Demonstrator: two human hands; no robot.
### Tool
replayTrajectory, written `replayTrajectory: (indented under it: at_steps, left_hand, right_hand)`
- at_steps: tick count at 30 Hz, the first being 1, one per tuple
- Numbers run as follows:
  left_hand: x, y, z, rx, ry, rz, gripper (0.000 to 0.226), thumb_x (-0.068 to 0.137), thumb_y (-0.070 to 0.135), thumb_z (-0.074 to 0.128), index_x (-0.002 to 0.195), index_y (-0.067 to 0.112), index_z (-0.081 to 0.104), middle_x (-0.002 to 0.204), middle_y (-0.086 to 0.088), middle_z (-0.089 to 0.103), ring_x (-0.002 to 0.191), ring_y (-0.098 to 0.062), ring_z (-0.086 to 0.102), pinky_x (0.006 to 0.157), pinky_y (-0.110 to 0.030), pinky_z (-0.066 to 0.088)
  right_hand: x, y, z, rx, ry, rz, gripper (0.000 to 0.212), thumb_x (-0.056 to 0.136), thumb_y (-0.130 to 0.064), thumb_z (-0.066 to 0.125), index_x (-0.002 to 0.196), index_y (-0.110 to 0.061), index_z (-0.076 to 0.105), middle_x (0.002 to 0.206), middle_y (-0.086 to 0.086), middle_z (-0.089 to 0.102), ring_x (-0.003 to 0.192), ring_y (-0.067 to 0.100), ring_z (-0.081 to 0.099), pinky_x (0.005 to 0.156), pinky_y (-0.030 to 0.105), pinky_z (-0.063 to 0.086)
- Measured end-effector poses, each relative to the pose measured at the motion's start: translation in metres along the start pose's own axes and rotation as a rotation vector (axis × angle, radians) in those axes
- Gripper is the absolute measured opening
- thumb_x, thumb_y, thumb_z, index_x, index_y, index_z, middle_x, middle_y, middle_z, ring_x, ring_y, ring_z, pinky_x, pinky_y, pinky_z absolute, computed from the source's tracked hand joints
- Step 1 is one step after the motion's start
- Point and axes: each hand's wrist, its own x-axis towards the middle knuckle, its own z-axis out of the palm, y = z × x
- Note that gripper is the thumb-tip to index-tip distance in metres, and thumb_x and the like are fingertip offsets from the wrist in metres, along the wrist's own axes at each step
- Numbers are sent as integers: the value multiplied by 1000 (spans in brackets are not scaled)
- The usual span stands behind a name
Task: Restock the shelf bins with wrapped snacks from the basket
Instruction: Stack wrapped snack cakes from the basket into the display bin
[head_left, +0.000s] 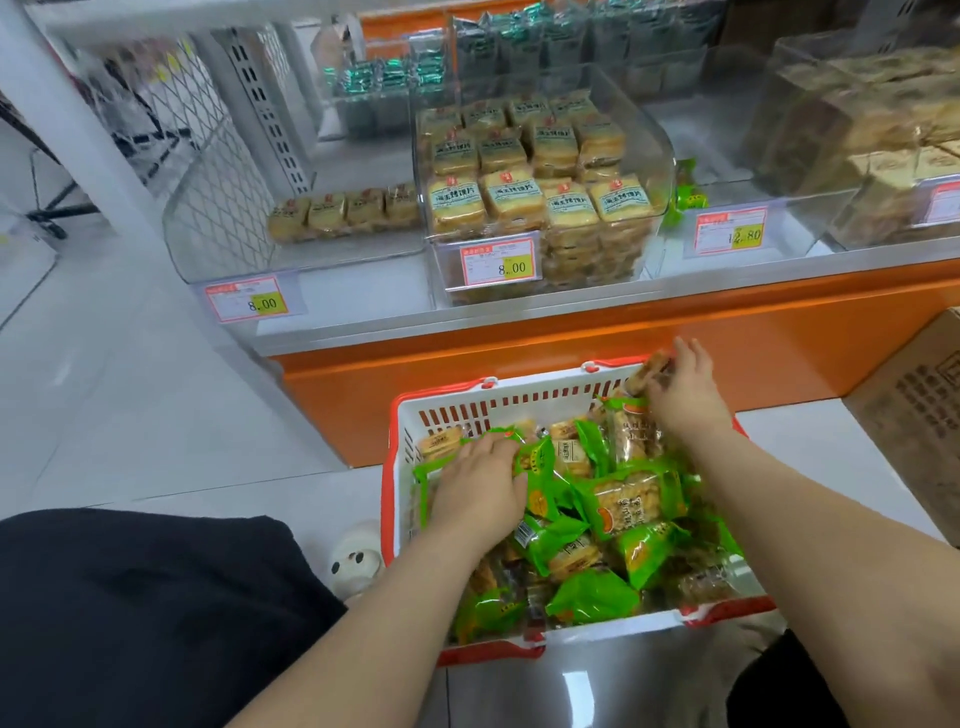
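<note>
Single head view, forward and down, close over basket (410, 519), toward shelf bins (660, 171).

Down in the white-and-red basket (410, 467) with both hands: left hand (480, 486) pressed flat on green wrapped snacks (623, 504), right hand (680, 389) pinching a brown snack pack (644, 375) at the far rim, below clear shelf bins (540, 171).

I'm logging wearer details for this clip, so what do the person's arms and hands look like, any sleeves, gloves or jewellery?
Both forearms are bare with no sleeves in view. The left hand and right hand wear no gloves; no rings, watch or bracelets are visible.
</note>
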Motion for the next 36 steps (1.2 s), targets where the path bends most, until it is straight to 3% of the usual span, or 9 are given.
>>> replayTrajectory:
  at_steps: [3, 7, 14, 17, 20, 23, 27, 31, 36]
  left_hand:
    - [7, 8, -2, -46, 36, 8, 43, 100, 31, 46, 143, 25, 43, 145, 5, 41, 135, -17, 34, 114, -37, 29]
    - [12, 19, -1, -102, 47, 10, 41, 100, 30, 47, 141, 25, 47, 144, 5, 42, 135, -16, 33, 114, -36, 28]
    - [13, 31, -13, -399, 107, -74, 21, 100, 23, 49, 116, 26, 63, 128, 10, 55, 113, -10, 50, 91, -22, 36]
    - [10, 36, -25, -613, 148, -165, 22, 101, 24, 48, 120, 23, 60, 120, 11, 55, 96, -16, 60, 70, -22, 43]
    - [8, 36, -36, -758, 147, -186, 26, 104, 27, 43, 126, 18, 55, 116, 10, 53, 103, -12, 54, 74, -21, 39]
    - [0, 36, -47, -909, 36, -200, 30, 101, 33, 49, 130, 23, 49, 119, 4, 57, 97, -8, 56, 79, -24, 47]
    - [-4, 31, -58, -1094, -9, -203, 49, 92, 16, 66, 136, 26, 47, 112, -7, 60, 86, -14, 64, 78, -29, 59]
    - [-3, 40, -82, -1266, 2, -183, 50, 90, 2, 63, 135, 19, 50, 112, -13, 65, 77, -14, 67, 64, -22, 56]
    - [-3, 62, -119, -1367, -136, -110, 54, 87, -3, 64, 132, 23, 48, 114, -16, 68, 89, -23, 71, 77, -32, 60]
  right_hand:
    - [6, 9, 6, -56, -79, 31, 65, 95, -16, 53, 152, -15, 20, 153, 15, 18, 122, 45, 48, 99, 50, 42]
    - [5, 10, 3, -31, -43, 46, 39, 94, -22, 59, 130, -8, 51, 133, 15, 30, 99, 40, 57, 94, 42, 44]
    - [-24, -10, -6, 677, 92, 61, 12, 91, -7, 62, 81, -15, 61, 105, 7, 54, 90, 22, 60, 82, 32, 47]
    - [-41, -23, -2, 897, -93, 139, 29, 87, 1, 61, 107, -19, 56, 111, 6, 57, 100, 29, 63, 84, 45, 56]
    - [-61, -41, 2, 1016, -301, 106, 46, 86, 8, 58, 124, -17, 52, 120, 9, 54, 88, 24, 60, 64, 31, 54]
    - [-75, -55, -7, 947, -411, 39, 50, 84, 11, 60, 125, -18, 53, 117, 10, 54, 76, 15, 57, 52, 17, 45]
    - [-82, -75, -33, 902, -461, 4, 50, 86, 6, 64, 127, -15, 45, 112, 10, 59, 80, 15, 60, 60, 22, 50]
    - [-84, -104, -77, 492, -515, -63, 50, 86, -31, 72, 125, -17, 43, 100, 6, 63, 77, 16, 62, 64, 27, 50]
    - [-86, -130, -110, 641, -611, -114, 11, 90, -19, 67, 90, -14, 57, 62, -3, 65, 58, 11, 62, 60, 27, 46]
